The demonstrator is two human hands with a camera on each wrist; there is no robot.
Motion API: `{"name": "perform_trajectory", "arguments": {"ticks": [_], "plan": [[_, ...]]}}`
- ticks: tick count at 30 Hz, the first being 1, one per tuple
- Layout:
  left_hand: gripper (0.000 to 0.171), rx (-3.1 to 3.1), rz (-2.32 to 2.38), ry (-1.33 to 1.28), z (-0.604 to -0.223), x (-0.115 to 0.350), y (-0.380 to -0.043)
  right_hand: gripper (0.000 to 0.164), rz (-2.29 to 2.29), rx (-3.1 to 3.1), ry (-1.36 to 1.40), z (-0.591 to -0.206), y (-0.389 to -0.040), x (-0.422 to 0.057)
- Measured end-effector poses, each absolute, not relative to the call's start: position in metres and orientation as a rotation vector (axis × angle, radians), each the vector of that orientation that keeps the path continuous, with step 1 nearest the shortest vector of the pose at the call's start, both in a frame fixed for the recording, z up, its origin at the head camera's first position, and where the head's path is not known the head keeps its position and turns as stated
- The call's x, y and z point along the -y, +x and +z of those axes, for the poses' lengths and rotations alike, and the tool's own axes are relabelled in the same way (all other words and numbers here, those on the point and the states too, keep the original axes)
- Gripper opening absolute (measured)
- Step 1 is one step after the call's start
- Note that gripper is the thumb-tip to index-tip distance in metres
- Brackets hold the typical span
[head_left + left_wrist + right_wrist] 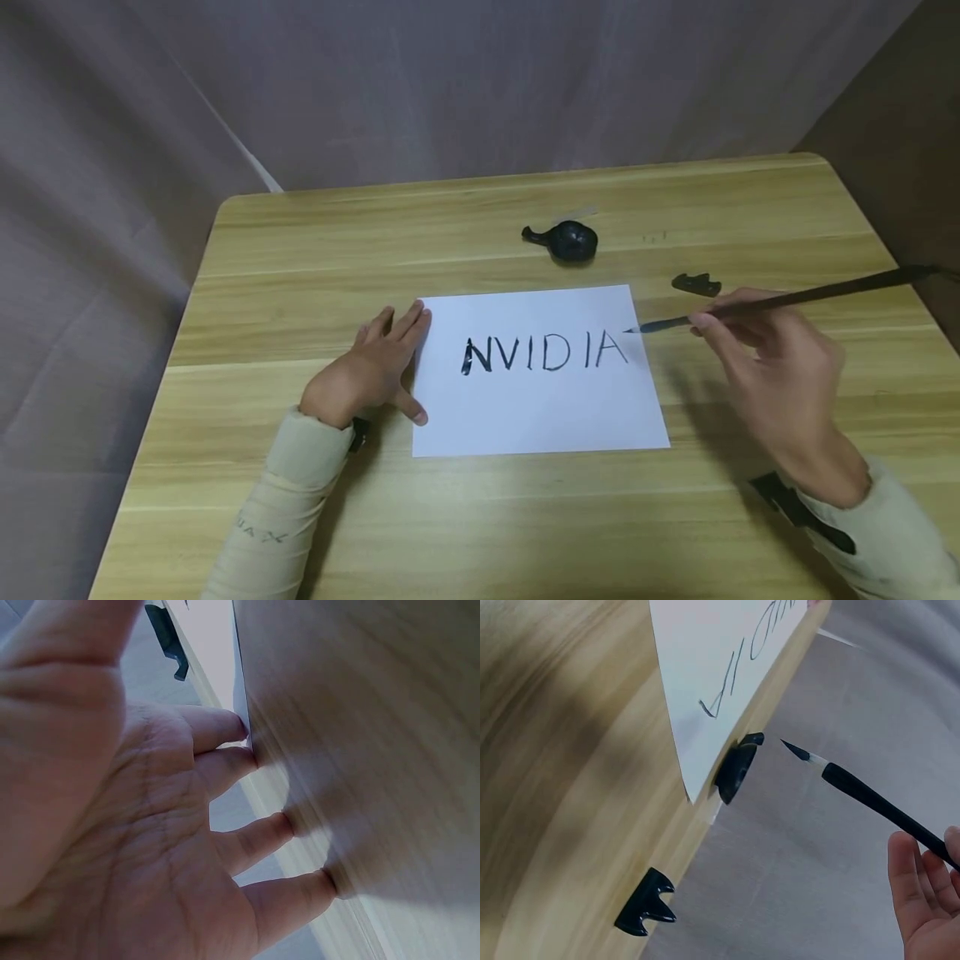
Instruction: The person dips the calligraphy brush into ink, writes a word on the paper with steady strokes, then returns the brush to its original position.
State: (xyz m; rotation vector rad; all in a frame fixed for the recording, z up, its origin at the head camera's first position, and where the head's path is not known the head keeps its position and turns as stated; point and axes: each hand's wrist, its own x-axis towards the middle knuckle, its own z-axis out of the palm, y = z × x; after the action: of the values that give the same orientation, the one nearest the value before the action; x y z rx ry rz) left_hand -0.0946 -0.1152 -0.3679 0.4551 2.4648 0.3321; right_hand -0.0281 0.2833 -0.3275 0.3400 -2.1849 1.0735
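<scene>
A white sheet of paper (525,417) lies on the wooden table and bears "NVIDIA" in black strokes, the N thickest. Spread fingers of my left hand (375,367) rest at its left edge; in the left wrist view the fingertips (319,889) touch paper and tabletop. My right hand (787,375) pinches a dark writing brush (795,297) between thumb and fingers. Seen from the right wrist, the brush's pointed black tip (795,750) is held up off the paper. In the head view that tip appears just right of the final A.
Behind the paper sits a black, gourd-shaped object (573,242) with a short neck. A black, peaked brush rest (696,285) lies to the right, near my right hand. Grey curtain (480,92) hangs beyond the table's back edge.
</scene>
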Motion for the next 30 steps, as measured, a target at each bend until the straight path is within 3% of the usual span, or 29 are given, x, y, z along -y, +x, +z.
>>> {"name": "perform_trajectory", "arguments": {"ticks": [9,20,26,30], "plan": [[0.149,-2.462,0.317,0.460,-0.366,0.114,-0.095,0.044,0.987,2.142,0.383,-0.311,-0.021,-0.280],[0.148,-2.458,0.318,0.456,-0.368,0.115,-0.095,0.032,0.815,2.057,0.550,-0.315,-0.028,-0.290],[0.148,-2.460,0.311,0.462,-0.369,0.115,-0.096,0.045,0.437,2.319,0.825,-0.325,-0.034,-0.322],[0.148,-2.458,0.316,0.465,-0.368,0.115,-0.095,0.045,0.189,2.402,0.979,-0.336,-0.041,-0.341]]}}
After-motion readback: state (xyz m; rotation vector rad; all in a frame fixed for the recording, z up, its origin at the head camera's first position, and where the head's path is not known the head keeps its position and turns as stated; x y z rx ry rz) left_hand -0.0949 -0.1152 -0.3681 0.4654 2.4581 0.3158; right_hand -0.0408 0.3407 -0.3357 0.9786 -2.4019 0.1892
